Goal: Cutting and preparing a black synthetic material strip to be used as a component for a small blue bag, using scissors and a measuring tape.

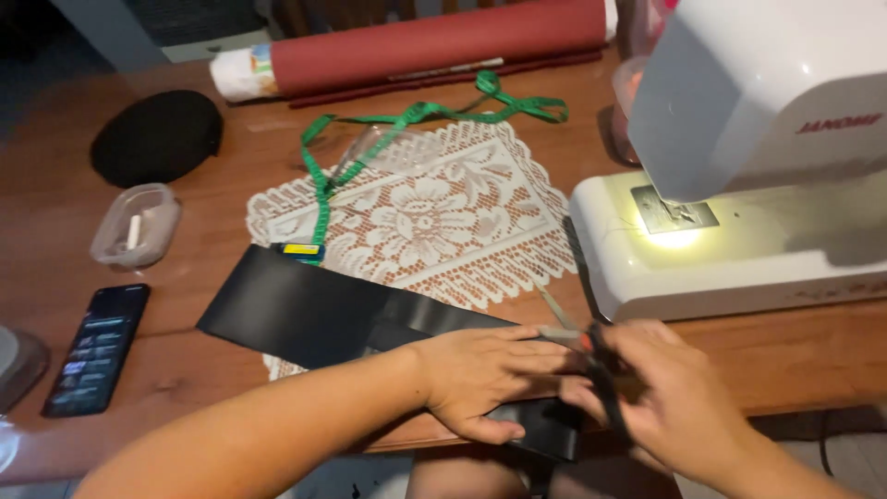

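A long strip of black fabric (305, 310) lies across the wooden table's front edge. My left hand (485, 374) presses flat on its right end, fingers together. My right hand (679, 393) grips black-handled scissors (591, 356) whose thin blades point up and to the left, just beside my left fingertips. The fabric's right end hangs over the table edge below my hands.
A white sewing machine (739, 176) with its lamp lit stands at the right. A white lace doily (434, 217), a green tape measure (407, 120), a red fabric roll (434, 42), a black oval piece (157, 134), a small clear container (136, 225) and a phone (97, 346) lie on the table (212, 194).
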